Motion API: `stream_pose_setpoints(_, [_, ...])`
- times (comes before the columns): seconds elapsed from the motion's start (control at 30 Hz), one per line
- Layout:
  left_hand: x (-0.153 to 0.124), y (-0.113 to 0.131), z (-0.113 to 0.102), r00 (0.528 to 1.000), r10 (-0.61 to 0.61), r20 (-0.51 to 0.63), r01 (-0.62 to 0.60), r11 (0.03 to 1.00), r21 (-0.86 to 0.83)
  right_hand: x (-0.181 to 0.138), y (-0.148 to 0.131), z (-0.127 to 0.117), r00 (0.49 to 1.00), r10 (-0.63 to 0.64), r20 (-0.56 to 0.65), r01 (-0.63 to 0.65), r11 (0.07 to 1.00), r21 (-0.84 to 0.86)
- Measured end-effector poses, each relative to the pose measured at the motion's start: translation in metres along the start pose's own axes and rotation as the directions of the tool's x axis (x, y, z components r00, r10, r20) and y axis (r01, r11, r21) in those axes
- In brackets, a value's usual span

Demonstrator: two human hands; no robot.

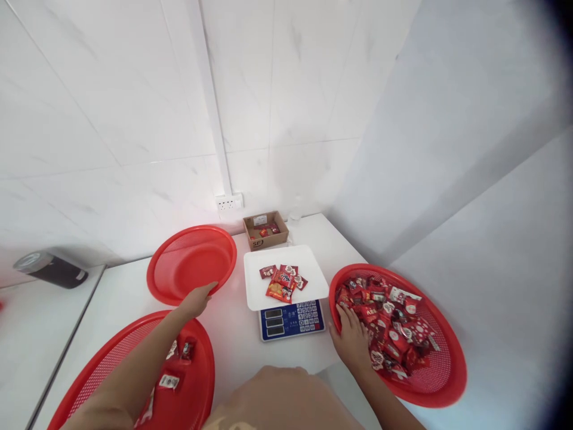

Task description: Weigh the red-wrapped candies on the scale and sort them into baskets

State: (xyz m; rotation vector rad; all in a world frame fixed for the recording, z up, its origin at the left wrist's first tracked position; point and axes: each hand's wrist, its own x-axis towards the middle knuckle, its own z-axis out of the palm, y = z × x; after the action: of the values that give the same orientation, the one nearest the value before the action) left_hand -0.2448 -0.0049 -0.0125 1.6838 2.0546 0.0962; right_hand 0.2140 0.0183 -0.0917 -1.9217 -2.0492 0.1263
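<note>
My left hand (199, 300) reaches over the near basket and is closed on the rim of a red plastic basket (157, 263) at the back left. On the right, my right hand (351, 337) grips the rim of another red basket (452, 364), thumb outside and fingers over the inner side. Many small red-wrapped snack packets (389, 322) fill that basket. Between my hands stands a digital scale (292, 322) with a white tray (257, 286) on top. Several red snack packets (284, 280) lie together in the tray.
A third red basket (206, 358) with a few packets sits at the front left, partly hidden by my left arm. Behind the scale is a small cardboard box (268, 242) with packets. A dark tumbler (54, 270) lies at far left. The wall has a socket (230, 202).
</note>
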Motion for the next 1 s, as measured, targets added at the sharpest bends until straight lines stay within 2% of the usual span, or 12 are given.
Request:
stream_pose_setpoints(0.13, [-0.001, 0.004, 0.005, 0.999, 0.05, 0.017, -0.05, 0.998, 0.023, 0.001, 0.0, 0.001, 1.0, 0.001, 0.014, -0.001, 1.0, -0.022])
stream_pose_setpoints(0.23, [0.002, 0.02, 0.011, 0.987, 0.142, -0.081, -0.135, 0.987, 0.085, 0.001, 0.0, 0.001, 1.0, 0.001, 0.016, 0.0, 1.0, -0.024])
stream_pose_setpoints(0.3, [0.007, 0.042, 0.019, 0.961, 0.233, -0.149, -0.215, 0.969, 0.125, 0.001, -0.001, 0.001, 1.0, 0.005, 0.018, -0.004, 1.0, -0.02])
stream_pose_setpoints(0.37, [0.015, 0.07, 0.03, 0.94, 0.307, -0.15, -0.288, 0.948, 0.137, 0.0, -0.001, 0.0, 1.0, 0.011, 0.02, -0.011, 1.0, -0.02])
stream_pose_setpoints(0.53, [0.042, 0.144, 0.054, 0.899, 0.437, -0.019, -0.434, 0.897, 0.087, -0.001, -0.002, -0.002, 1.0, 0.007, 0.026, -0.006, 1.0, -0.022])
stream_pose_setpoints(0.63, [0.058, 0.172, 0.061, 0.895, 0.441, 0.06, -0.445, 0.886, 0.129, -0.001, -0.002, -0.003, 0.999, 0.016, 0.036, -0.016, 1.0, -0.022])
stream_pose_setpoints(0.73, [0.069, 0.181, 0.062, 0.891, 0.435, 0.128, -0.452, 0.874, 0.179, -0.001, -0.002, -0.003, 0.999, 0.02, 0.043, -0.02, 1.0, -0.019])
stream_pose_setpoints(0.83, [0.074, 0.18, 0.059, 0.88, 0.465, 0.1, -0.475, 0.855, 0.206, -0.001, -0.003, -0.003, 0.999, 0.02, 0.045, -0.019, 1.0, -0.023])
stream_pose_setpoints(1.0, [0.078, 0.181, 0.056, 0.904, 0.425, 0.044, -0.427, 0.902, 0.068, 0.0, -0.002, -0.002, 0.998, 0.015, 0.061, -0.013, 1.0, -0.026])
